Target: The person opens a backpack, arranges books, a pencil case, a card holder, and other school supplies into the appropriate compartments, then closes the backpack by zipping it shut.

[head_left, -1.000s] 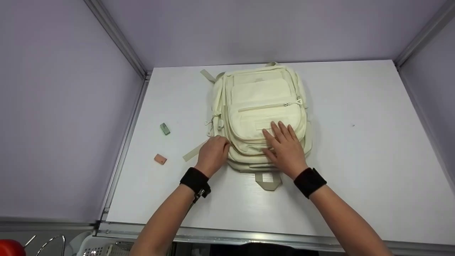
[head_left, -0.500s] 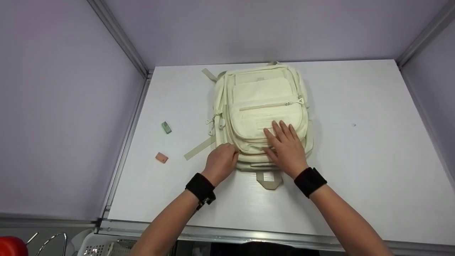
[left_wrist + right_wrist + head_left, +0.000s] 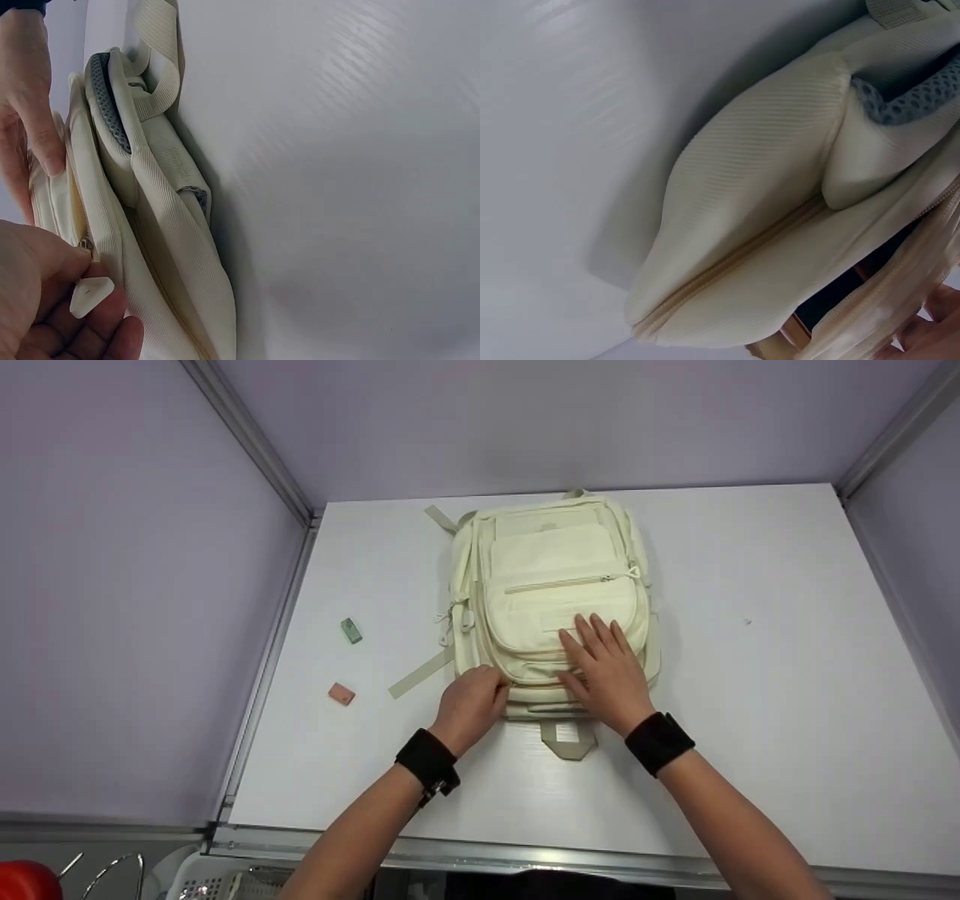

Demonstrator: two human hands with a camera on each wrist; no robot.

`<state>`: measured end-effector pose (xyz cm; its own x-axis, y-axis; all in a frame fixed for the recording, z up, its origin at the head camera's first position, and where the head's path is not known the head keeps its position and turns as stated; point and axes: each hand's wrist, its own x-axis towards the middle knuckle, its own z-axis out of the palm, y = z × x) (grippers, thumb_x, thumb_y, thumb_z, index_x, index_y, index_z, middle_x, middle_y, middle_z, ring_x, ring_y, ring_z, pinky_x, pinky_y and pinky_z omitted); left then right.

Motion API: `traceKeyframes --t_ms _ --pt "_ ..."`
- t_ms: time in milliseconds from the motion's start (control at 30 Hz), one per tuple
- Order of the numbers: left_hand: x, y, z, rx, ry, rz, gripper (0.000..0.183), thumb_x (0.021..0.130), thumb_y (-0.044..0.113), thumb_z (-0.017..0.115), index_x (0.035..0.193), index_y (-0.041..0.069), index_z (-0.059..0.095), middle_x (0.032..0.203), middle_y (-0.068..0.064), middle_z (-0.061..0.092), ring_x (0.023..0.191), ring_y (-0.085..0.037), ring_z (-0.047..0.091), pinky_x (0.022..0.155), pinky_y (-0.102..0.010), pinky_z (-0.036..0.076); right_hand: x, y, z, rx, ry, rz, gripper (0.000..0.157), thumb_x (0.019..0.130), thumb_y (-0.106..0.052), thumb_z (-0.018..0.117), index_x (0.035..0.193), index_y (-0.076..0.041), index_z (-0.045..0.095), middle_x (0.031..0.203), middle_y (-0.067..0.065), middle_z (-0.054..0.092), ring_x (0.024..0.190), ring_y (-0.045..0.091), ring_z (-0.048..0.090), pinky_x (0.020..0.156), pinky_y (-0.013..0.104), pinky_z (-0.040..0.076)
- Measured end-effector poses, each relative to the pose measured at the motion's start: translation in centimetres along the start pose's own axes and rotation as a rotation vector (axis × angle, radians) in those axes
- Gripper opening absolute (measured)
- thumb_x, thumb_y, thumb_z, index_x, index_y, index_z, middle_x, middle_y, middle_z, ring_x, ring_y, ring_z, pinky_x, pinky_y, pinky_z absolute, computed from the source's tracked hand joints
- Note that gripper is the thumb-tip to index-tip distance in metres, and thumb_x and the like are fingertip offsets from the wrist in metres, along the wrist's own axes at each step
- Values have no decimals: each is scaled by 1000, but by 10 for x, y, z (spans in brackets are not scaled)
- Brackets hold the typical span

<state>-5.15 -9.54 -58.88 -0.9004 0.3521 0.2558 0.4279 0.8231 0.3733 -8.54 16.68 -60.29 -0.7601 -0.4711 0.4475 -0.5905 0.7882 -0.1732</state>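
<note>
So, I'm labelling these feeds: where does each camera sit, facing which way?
Head: on the head, facing forward and down at the backpack; left hand, right hand and forearms show.
Left wrist: worn there, facing the backpack; left hand pinches a zip pull, right hand beyond.
Right wrist: worn there, facing the backpack; fingers, likely the right hand's, show low right.
Head and left wrist share both hands.

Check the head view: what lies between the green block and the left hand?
In the head view, a flat strap of the backpack slants across that stretch; otherwise only bare tabletop shows between the green block and the left hand.
</note>
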Motion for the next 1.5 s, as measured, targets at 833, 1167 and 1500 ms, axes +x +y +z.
traceKeyframes --t_ms 833,1167,1500 --pt "2 15 -1 -42 -54 -29 12 92 13 68 80 16 69 74 7 60 67 -11 57 56 -28 47 -19 21 -7 105 26 142 68 95 -31 75 155 -14 47 165 14 30 155 33 13 118 53 29" --pt "18 40 10 18 -64 53 17 88 14 69 72 17 67 66 8 57 59 -10 55 51 -28 45 -20 17 -3 103 16 158 67 97 -29 73 156 -14 45 166 13 28 156 32 11 117 53 29" --pt "19 39 9 -27 -118 23 13 89 15 70 77 16 70 71 8 62 62 -10 58 54 -29 47 -19 15 -2 111 16 168 66 97 -29 73 155 -14 46 166 12 27 156 31 11 117 53 31"
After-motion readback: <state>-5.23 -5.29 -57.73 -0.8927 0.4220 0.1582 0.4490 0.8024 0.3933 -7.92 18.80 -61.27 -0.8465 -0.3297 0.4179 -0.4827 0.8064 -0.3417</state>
